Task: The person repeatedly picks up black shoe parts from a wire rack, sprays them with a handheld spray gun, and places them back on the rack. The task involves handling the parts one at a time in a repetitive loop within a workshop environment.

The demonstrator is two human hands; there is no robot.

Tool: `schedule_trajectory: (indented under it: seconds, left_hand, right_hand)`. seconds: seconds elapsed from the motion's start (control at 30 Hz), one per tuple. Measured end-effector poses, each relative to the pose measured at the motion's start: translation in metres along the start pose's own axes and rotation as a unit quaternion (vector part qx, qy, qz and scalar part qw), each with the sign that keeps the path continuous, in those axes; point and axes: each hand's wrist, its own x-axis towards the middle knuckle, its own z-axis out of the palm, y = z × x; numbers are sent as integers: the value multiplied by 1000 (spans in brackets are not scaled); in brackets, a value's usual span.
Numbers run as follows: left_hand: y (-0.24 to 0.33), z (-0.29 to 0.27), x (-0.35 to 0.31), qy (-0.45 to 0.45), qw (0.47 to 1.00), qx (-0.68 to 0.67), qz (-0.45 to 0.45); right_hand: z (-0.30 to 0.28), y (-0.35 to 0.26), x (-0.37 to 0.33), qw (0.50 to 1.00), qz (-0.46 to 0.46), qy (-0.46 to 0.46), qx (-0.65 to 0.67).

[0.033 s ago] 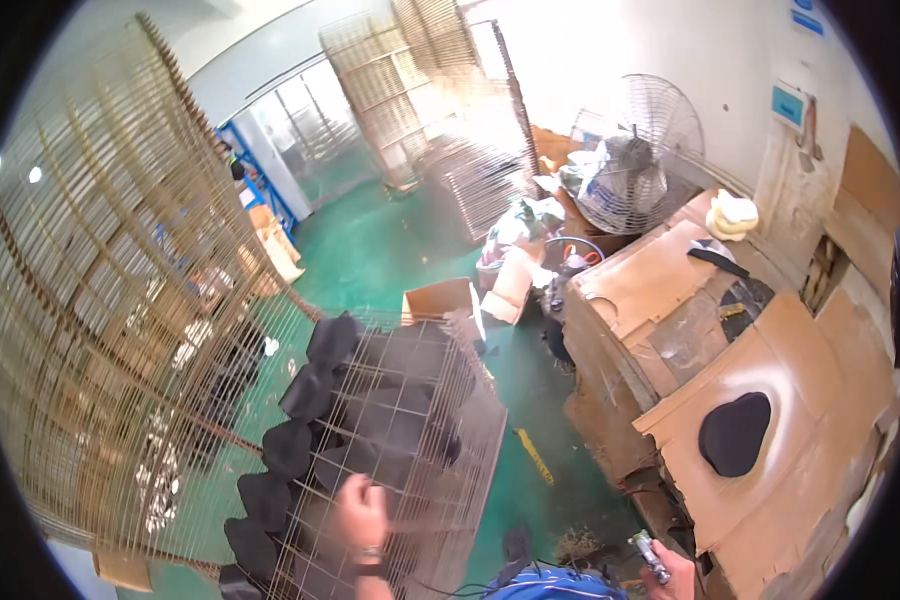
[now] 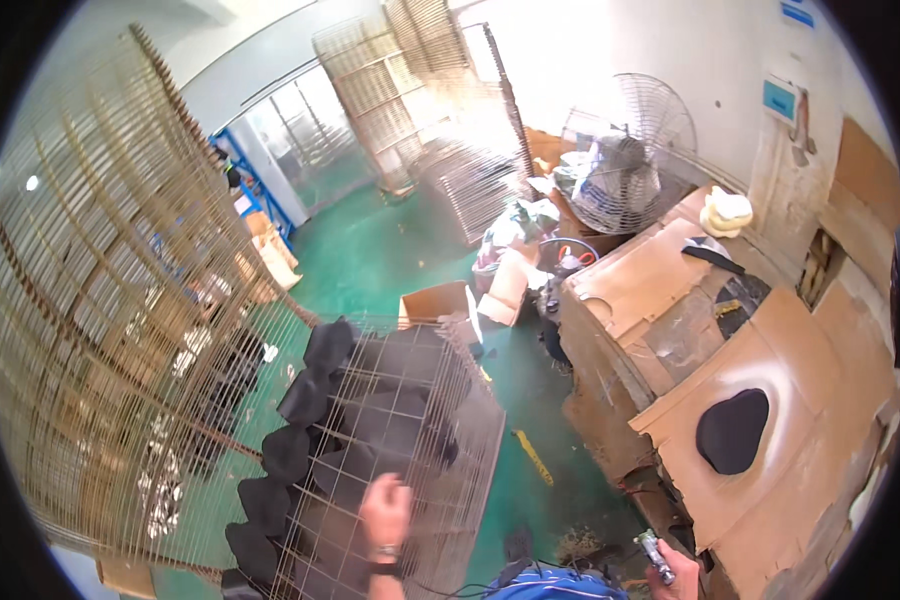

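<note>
My left hand (image 2: 385, 518), with a dark band and a watch at the wrist, is over a wire rack (image 2: 410, 560). Its fingers are curled in and nothing shows between them. Several rounded black pieces (image 2: 288, 455) lie in a row along the rack's left side, and larger dark sheets (image 2: 385, 420) lie on its mesh. Low at the right, my right hand (image 2: 680, 575) is closed round a silvery metal tool that looks like a spray gun (image 2: 654, 553). Beyond it, a rounded black piece (image 2: 732, 432) lies on cardboard (image 2: 770, 370), with a whitish halo around it.
A tall stack of wire racks (image 2: 120, 300) stands at the left. Farther back are more racks (image 2: 370, 85), a caged fan (image 2: 625, 160), bags (image 2: 515, 235) and an open carton (image 2: 435, 303). Cardboard-covered boxes (image 2: 640, 290) run along the right. Thin cables (image 2: 460, 592) cross near my body.
My left hand has shifted slightly to the right over the rack. My right hand keeps its hold on the tool, and the pieces stay where they were.
</note>
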Motion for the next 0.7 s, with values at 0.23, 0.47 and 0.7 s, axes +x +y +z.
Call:
schedule_trajectory:
  seconds: [0.23,0.47,0.7]
  left_hand:
    - [54,181,-68,-466,880,-77,38]
    - [-87,311,-107,-625,763,-10,-165]
    - [-126,361,-62,-683,676,19,-277]
  right_hand:
    - [-58,91,-46,976,16,217,-15]
    - [-122,91,-84,921,121,369,12]
    - [-123,57,-109,900,190,392,20]
